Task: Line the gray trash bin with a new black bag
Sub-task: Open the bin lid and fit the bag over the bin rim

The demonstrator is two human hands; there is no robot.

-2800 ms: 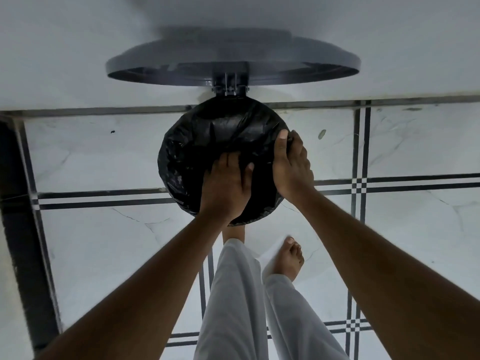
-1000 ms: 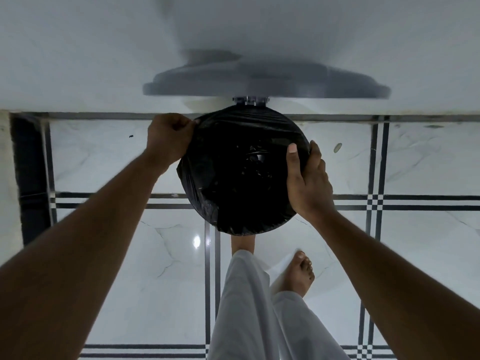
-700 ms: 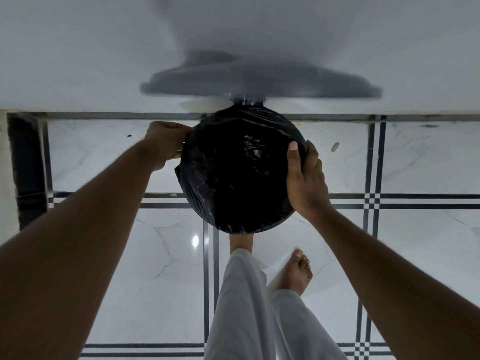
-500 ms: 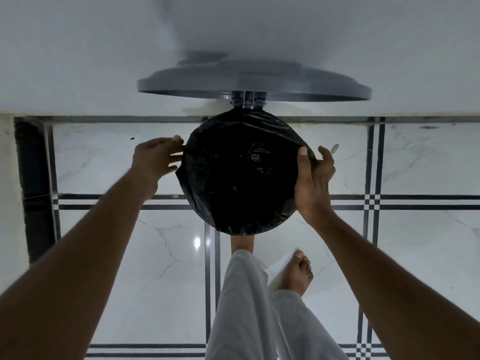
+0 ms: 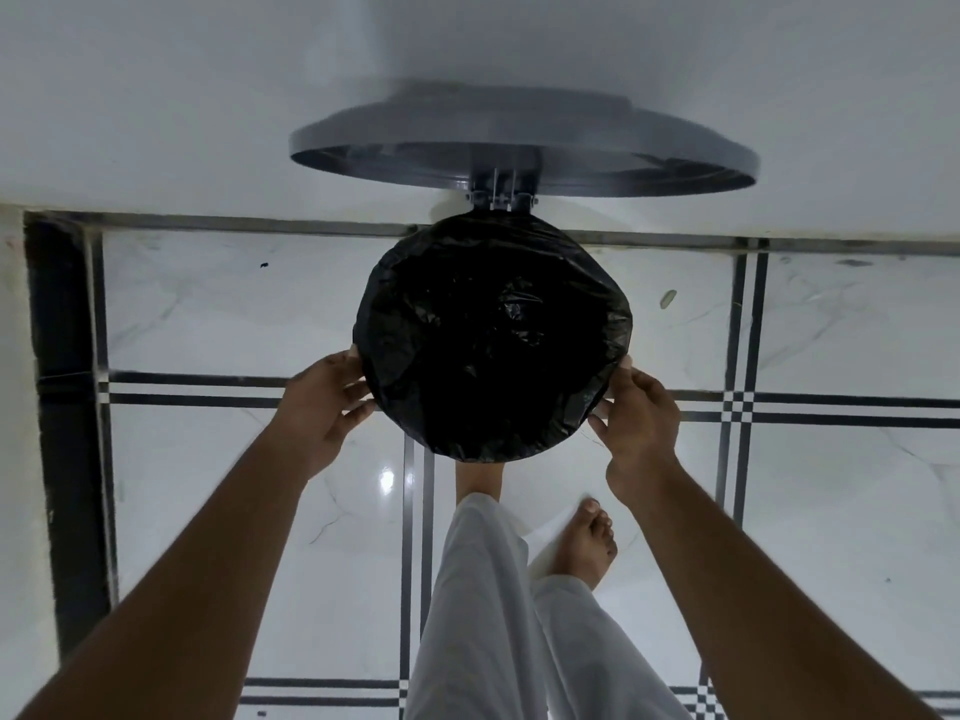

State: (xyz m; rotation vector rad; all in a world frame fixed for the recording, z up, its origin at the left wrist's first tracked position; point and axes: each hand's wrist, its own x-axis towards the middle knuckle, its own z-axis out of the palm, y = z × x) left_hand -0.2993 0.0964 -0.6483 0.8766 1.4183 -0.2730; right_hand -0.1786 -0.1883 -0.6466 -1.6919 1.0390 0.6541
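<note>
I look straight down into the gray trash bin, whose mouth is covered by the black bag point(image 5: 493, 345). The bag is folded out over the round rim and hides the bin's body. The gray lid point(image 5: 519, 142) stands raised behind it on its hinge point(image 5: 501, 192), close to the white wall. My left hand point(image 5: 324, 407) holds the bag's folded edge at the lower left of the rim, thumb above and fingers below. My right hand point(image 5: 641, 415) pinches the same edge at the lower right.
My legs in white trousers point(image 5: 498, 615) stand just before the bin. One bare foot point(image 5: 587, 548) is on the white marble floor; the other point(image 5: 478, 478) is partly under the bin. Black tile lines cross the floor. A dark strip point(image 5: 62, 407) runs along the left.
Both hands have slid down from the upper sides of the rim to its lower sides and now hold the bag's edge. The lid has stayed raised.
</note>
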